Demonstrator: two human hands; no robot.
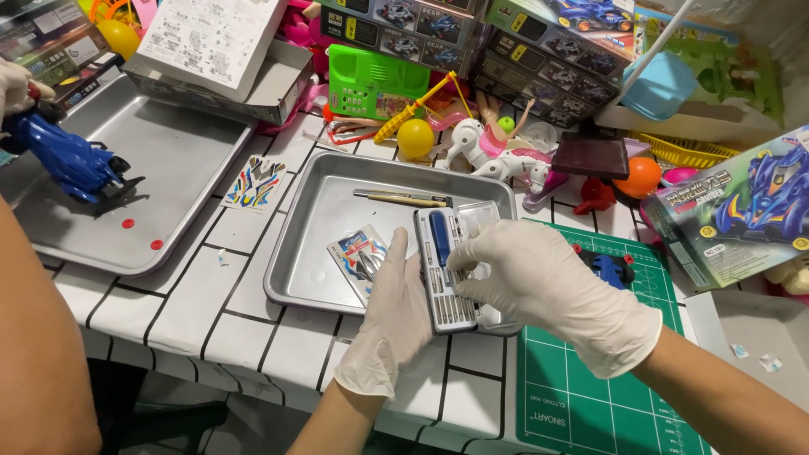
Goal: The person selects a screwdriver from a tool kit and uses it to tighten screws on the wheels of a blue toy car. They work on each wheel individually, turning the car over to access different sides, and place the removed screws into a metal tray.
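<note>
Head view | left hand (396,307) flat against grey screwdriver-bit case (449,270), left side | right hand (539,278) fingers pinched over bits | case long axis near-far, in steel tray (316,244)

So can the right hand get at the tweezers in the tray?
Probably yes: the tweezers lie uncovered at the back of the tray, just beyond the bit case that the right hand is touching.
</note>
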